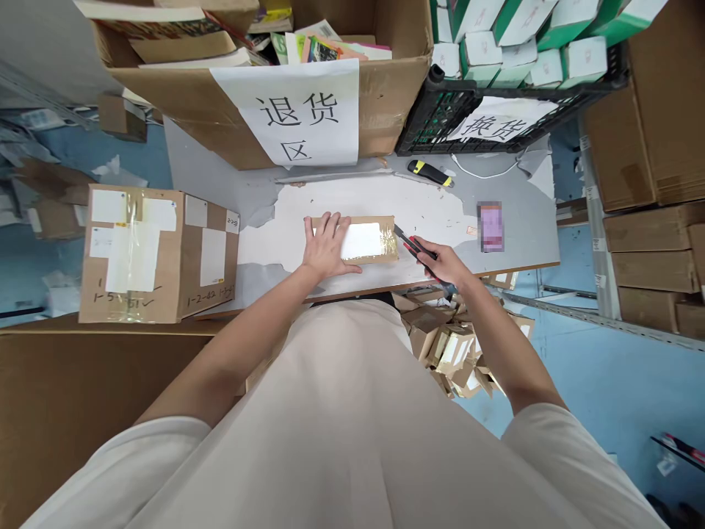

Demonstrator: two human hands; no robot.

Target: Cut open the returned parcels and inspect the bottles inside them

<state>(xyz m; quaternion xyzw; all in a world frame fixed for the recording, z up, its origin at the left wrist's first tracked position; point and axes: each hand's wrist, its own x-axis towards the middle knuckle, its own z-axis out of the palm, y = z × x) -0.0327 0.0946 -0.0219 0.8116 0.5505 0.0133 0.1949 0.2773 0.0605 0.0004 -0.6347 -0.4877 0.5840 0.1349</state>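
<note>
A small brown cardboard box [360,239] with a white label and clear tape lies flat on the worktable [258,253]. My left hand [329,246] rests on the box's left end, fingers spread. In my right hand [440,261] is a red and black utility knife [413,244], its fingers wrapped round the handle. The blade is out, and its tip is at the box's taped right end. Whether the tip touches the tape I cannot tell.
A second knife [430,173], yellow and black, lies behind. At the back stand a carton of books [380,110] and a black crate [435,121] of green-white boxes. A large taped carton [137,250] is left, a blurred pink item [492,228] right. Cardboard boxes [452,349] lie below the table.
</note>
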